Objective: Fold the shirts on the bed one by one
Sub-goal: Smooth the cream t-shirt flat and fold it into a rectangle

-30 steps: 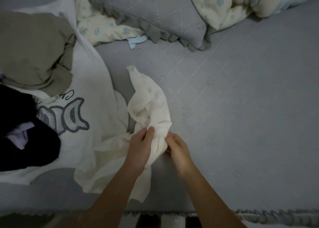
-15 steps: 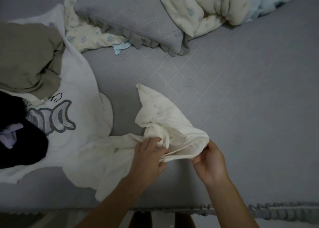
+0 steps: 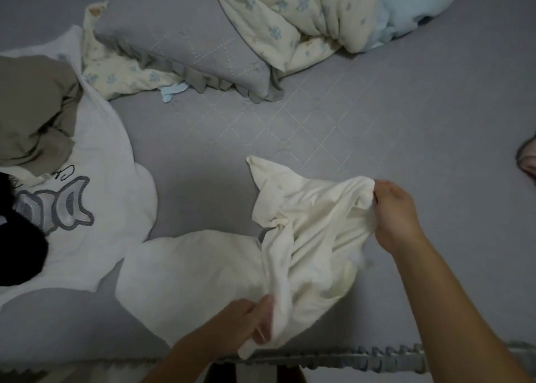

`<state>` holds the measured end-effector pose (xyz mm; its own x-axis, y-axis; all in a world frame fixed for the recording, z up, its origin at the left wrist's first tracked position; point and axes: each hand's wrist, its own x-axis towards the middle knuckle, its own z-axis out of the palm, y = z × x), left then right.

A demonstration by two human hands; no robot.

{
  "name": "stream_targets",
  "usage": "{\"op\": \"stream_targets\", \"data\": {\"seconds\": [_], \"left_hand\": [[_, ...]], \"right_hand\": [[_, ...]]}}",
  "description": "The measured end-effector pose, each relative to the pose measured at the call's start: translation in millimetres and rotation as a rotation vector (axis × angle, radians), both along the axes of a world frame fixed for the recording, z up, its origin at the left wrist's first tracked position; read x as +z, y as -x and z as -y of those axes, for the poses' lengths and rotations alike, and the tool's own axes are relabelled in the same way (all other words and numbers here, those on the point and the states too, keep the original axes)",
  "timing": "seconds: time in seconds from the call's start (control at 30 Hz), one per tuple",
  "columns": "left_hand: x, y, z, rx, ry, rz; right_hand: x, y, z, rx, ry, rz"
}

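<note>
A crumpled cream shirt (image 3: pixel 301 237) lies on the grey bed (image 3: pixel 406 138) near its front edge. My left hand (image 3: pixel 249 321) grips the shirt's near edge at the bottom. Farther right, my right hand (image 3: pixel 394 217) grips the shirt's far right edge, and the cloth is stretched between both hands. One corner of the shirt points up toward the pillow. At the left lies a white shirt with a grey printed logo (image 3: pixel 87 208), partly under other clothes.
A tan garment (image 3: pixel 32 112) and a black garment (image 3: pixel 17 252) lie on the white shirt at the left. A grey ruffled pillow (image 3: pixel 185 40) and a floral quilt (image 3: pixel 304 14) sit at the back. The bed's ruffled edge (image 3: pixel 377 356) runs along the bottom.
My hands have moved apart: the right hand went right and away with the cloth, the left hand pulled toward me. The cream shirt is spread wider across the bed.
</note>
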<state>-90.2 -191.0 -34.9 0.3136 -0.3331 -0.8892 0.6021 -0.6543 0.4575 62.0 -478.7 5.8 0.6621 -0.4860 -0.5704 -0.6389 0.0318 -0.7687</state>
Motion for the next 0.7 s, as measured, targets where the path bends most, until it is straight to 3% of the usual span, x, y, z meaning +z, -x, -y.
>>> {"op": "stream_targets", "data": {"seconds": [0.07, 0.13, 0.2, 0.3, 0.4, 0.47, 0.53, 0.6, 0.7], "left_hand": [[-4.0, 8.5, 16.0, -0.094, -0.007, 0.081], [-9.3, -6.0, 28.9, -0.15, -0.127, 0.394], [-13.4, -44.4, 45.5, 0.047, -0.192, 0.683], [-27.7, -126.8, 70.6, 0.201, -0.21, 0.919], [-57.8, -189.7, 96.0, -0.238, -0.261, 0.993], [-76.4, -203.2, 108.1, -0.603, -0.278, 0.928], [-87.6, -197.0, 111.0, -0.813, -0.283, 0.893], [-88.1, -184.1, 98.4, -0.72, -0.319, 0.959], [-69.3, -172.3, 45.4, -0.016, -0.384, 0.918]], "right_hand": [[-17.6, -8.9, 8.7, -0.009, 0.133, 0.055], [-40.0, 3.0, 14.7, 0.007, 0.225, 0.018], [-63.0, 35.9, 15.8, 0.038, 0.297, -0.104], [-93.6, 101.5, 6.6, -0.01, 0.277, -0.276], [-118.2, 146.2, -17.9, -0.043, 0.118, -0.391], [-130.1, 157.8, -32.9, -0.03, 0.052, -0.385], [-133.5, 153.4, -35.3, -0.019, 0.038, -0.325], [-128.6, 141.0, -23.8, -0.037, 0.059, -0.252], [-105.5, 120.3, 11.4, -0.199, 0.068, -0.163]]}}
